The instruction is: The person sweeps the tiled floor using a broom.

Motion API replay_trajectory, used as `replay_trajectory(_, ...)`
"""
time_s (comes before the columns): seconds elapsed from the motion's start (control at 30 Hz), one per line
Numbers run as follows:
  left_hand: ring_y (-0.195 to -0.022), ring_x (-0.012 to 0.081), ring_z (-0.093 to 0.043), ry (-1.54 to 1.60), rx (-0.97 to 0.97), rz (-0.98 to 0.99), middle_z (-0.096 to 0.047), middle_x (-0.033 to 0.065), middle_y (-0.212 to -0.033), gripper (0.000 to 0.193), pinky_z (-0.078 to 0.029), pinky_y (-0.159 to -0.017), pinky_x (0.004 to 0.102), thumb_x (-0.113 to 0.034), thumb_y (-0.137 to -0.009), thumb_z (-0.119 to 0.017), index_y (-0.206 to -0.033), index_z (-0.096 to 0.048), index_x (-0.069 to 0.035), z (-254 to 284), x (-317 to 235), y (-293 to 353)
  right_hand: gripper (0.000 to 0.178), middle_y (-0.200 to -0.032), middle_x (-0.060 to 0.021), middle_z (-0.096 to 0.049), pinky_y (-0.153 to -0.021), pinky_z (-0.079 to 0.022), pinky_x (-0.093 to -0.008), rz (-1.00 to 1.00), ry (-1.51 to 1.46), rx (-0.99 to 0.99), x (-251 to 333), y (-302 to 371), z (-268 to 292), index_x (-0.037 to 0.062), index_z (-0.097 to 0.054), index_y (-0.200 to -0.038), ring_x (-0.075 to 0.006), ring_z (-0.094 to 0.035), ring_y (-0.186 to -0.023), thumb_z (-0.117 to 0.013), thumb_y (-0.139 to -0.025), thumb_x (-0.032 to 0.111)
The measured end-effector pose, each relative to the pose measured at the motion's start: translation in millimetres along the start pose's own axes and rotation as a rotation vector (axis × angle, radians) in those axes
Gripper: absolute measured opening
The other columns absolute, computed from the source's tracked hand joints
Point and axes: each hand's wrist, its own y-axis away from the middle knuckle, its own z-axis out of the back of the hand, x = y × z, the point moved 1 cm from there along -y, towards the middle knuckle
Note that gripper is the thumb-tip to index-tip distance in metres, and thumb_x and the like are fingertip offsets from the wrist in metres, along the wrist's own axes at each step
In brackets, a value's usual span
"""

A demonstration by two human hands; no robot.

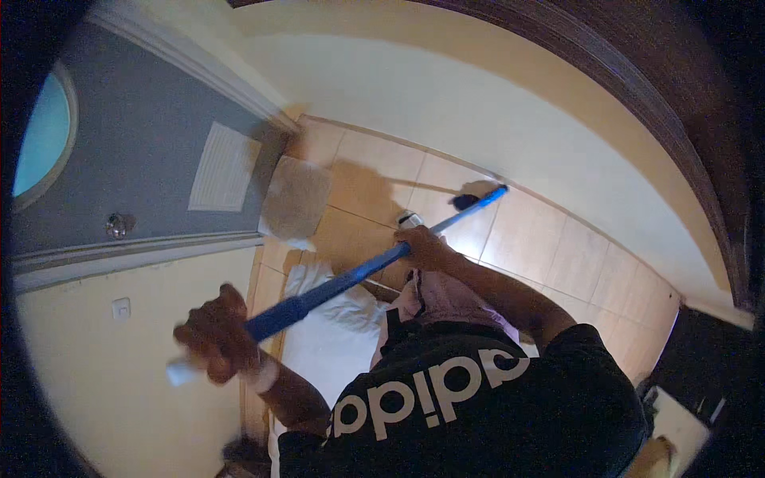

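Note:
A long blue pole slants across in front of me, from the lower left up to the far right. My left hand, slightly smeared by motion, is closed round its thick near end, and a white tip sticks out past the fist. Farther along, my right hand is wrapped round the middle of the shaft. The pole's bright blue far end reaches toward the foot of the wall; what it carries there, if anything, I cannot make out. Near that end lies a small dark object on the tiles.
Tan floor tiles run along a pale wall. A grey door with a round window stands at left, with a mat before it. A white bed or mattress with rumpled cloth is beside me. A white-topped shoe shows below my right hand.

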Motion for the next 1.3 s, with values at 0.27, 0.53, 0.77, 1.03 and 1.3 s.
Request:
replay_trajectory(0.27, -0.034, 0.0094, -0.035, 0.067, -0.524, 0.007, -0.037, -0.0048, -0.042, 0.013, -0.028, -0.042, 0.027, -0.01, -0.059, -0.05, -0.06, -0.038, -0.016, 1, -83, 45, 0.013, -0.058, -0.0103, -0.049, -0.059, -0.039, -0.0386, 0.009, 0.083, 0.209, 61, 48, 2, 0.009, -0.049, -0.066, -0.0284, -0.05, -0.063, -0.055, -0.055, 0.013)
replay_trajectory(0.53, -0.039, 0.0107, -0.043, 0.059, 0.441, -0.184, -0.043, -0.0035, -0.046, 0.003, -0.033, -0.039, 0.0258, -0.016, -0.064, -0.047, -0.061, -0.046, -0.018, -74, -122, 116, 0.015, -0.056, -0.0099, -0.048, -0.053, -0.036, -0.0372, 0.231, -0.249, 0.115, 40, 9, -57, 0.0072, -0.047, -0.062, -0.0282, -0.049, -0.06, -0.055, -0.055, 0.018)
replay_trajectory(0.77, -0.04, 0.0154, -0.043, -0.243, 0.256, 0.018, -0.043, -0.0004, -0.046, 0.006, -0.035, -0.043, 0.0294, -0.019, -0.067, -0.046, -0.063, -0.046, -0.015, -139, -76, 190, 0.016, -0.063, -0.011, -0.049, -0.057, -0.037, -0.0352, 0.351, -0.212, -0.114, -32, 78, -18, 0.0059, -0.048, -0.063, -0.0282, -0.048, -0.061, -0.055, -0.053, 0.017)
replay_trajectory(1.03, -0.041, 0.0206, -0.044, -0.422, 0.564, 0.451, -0.044, 0.0032, -0.046, 0.011, -0.038, -0.048, 0.0334, -0.022, -0.07, -0.044, -0.064, -0.046, -0.013, -244, 17, 263, 0.017, -0.056, -0.011, -0.048, -0.054, -0.038, -0.0358, -0.113, 0.099, -0.278, -110, 312, 141, 0.0055, -0.047, -0.059, -0.0298, -0.048, -0.058, -0.055, -0.054, 0.019)
replay_trajectory(1.3, -0.054, 0.0157, -0.043, 0.0, 0.38, 0.844, -0.045, 0.0029, -0.058, 0.017, -0.036, -0.06, 0.031, -0.022, -0.07, -0.047, -0.064, -0.044, -0.005, -282, 108, 368, 0.01, -0.054, -0.0132, -0.05, -0.049, -0.04, -0.037, -0.441, 0.337, 0.002, -145, 472, 247, 0.0052, -0.049, -0.055, -0.031, -0.049, -0.053, -0.05, -0.055, 0.015)
